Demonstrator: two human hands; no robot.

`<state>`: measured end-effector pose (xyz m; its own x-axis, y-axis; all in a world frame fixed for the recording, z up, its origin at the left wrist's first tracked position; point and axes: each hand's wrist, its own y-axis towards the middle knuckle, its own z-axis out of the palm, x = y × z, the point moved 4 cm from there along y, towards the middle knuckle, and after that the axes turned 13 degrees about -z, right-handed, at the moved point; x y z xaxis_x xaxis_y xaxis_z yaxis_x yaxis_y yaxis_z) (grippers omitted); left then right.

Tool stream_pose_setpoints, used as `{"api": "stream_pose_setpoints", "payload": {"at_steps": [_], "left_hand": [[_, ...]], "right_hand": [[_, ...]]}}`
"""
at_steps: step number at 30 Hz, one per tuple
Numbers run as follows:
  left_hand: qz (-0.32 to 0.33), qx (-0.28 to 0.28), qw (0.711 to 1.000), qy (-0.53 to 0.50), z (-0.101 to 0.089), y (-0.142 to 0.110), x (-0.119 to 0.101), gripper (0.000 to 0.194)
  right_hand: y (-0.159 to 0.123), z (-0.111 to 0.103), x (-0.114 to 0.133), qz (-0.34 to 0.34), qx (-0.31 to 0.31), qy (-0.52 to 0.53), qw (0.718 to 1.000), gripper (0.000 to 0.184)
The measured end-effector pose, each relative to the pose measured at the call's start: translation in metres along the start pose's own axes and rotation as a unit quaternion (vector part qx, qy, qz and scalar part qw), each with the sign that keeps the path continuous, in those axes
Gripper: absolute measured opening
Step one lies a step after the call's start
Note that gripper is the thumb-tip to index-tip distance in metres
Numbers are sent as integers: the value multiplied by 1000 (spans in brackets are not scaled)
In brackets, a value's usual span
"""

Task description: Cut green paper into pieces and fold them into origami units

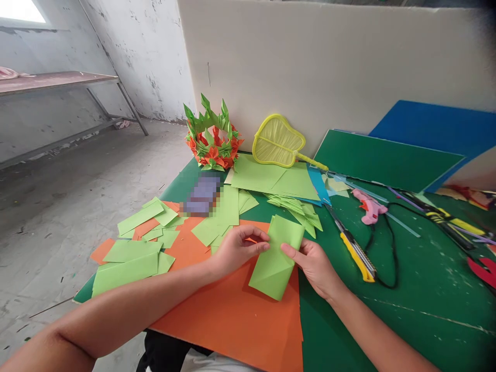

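Note:
A folded sheet of light green paper is held up over a large orange sheet. My right hand grips its right edge, thumb on top and fingers behind. At the opposite edge, my left hand has its thumb and index finger pinched together on the paper's side. Folded green pieces lie fanned out just behind the held sheet. To the left are several loose green paper rectangles, with bits of orange paper among them.
At the back stands a green and orange folded-paper ornament, beside a yellow leaf-shaped fan. A blurred-out flat object lies in front. Rightward on the green table are a yellow cutter knife and a pink glue gun with its black cord.

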<state>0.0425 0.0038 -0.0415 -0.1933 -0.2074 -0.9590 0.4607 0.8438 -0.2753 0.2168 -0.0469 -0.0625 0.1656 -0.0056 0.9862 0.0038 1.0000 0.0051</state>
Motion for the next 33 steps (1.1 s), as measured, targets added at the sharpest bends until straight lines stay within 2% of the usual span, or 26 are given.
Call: {"api": "stream_pose_setpoints", "payload": {"at_steps": [4,7,8,10,12,14,17,24,27,33], "left_hand": [[7,-10,1000,15,-3,3,4,25],[9,-29,996,79,-10,8,7,21],[20,-40,993,113,-13,9,7,18],[49,-48,982,176,-17,11,6,14],[56,-42,975,213,-20,13,5,12],[55,-32,970,235,-20,13,5,11],[83,-29,962,260,-19,10,4,12],[95,-41,941,323,-17,5,5,17],[103,-42,929,352,-16,1,2,18],[78,-37,915,394,-14,-4,-2,19]], "right_hand": [[1,0,0,-13,13,-20,1000,48],[2,-3,7,-98,-5,-113,989,59],[2,-5,11,-145,-20,-175,974,65],[-1,-4,20,-230,-26,-313,921,71],[-4,1,23,-274,30,-417,866,63],[-5,9,19,-277,118,-464,833,54],[-6,15,11,-262,195,-482,813,49],[-5,15,3,-249,230,-488,805,47],[-5,15,3,-244,246,-499,794,47],[-5,16,4,-244,271,-523,770,48]]}}
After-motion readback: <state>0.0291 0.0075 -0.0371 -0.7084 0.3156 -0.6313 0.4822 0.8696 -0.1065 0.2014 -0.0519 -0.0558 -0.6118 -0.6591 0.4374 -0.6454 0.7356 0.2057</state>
